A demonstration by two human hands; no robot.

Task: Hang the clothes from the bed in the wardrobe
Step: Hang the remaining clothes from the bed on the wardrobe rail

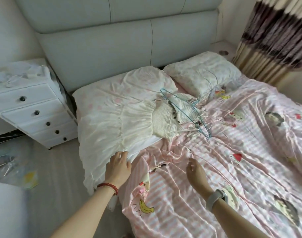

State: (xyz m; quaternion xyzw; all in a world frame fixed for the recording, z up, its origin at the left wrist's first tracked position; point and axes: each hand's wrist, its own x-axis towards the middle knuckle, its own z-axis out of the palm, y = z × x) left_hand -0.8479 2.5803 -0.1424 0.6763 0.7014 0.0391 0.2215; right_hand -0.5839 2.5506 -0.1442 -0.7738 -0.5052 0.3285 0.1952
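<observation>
dress (122, 121) on bed's (250, 169) left | hangers (196, 109) right of it | drawers (31, 107) left of bed

The near striped quilt (207, 194) lies flat and open to a reach. Farther in, a tangle of wire hangers (198, 109) lies across the cream dress (122, 121) near the pillows (198, 71). A white drawer chest (31, 109) crowds the bed's left side.
</observation>
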